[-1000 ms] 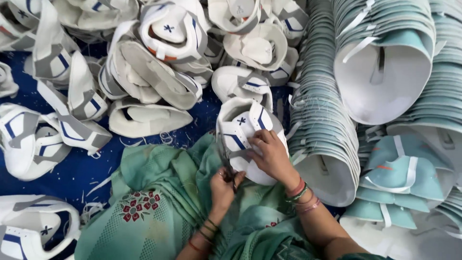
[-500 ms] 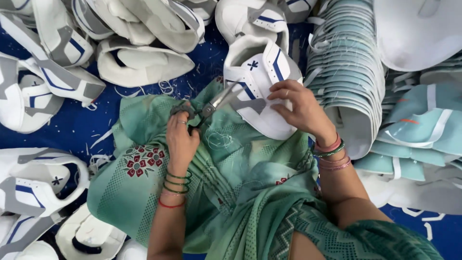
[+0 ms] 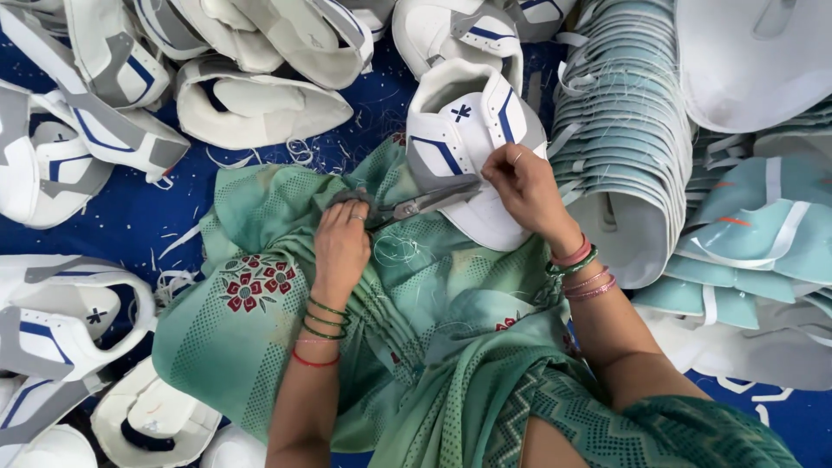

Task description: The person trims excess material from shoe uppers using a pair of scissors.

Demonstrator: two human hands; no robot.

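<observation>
So the white shoe upper with blue and grey stripes (image 3: 468, 156) sits on the green-draped lap, right hand (image 3: 524, 186) pinching its near edge; left hand (image 3: 342, 243) is closed round small metal scissors (image 3: 416, 206), blades touching it; looks light, floppy, best gripped by that edge.

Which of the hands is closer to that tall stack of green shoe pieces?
The right hand. It rests on the white shoe upper, just beside the stack of green shoe pieces. The left hand holds scissors, farther away.
</observation>
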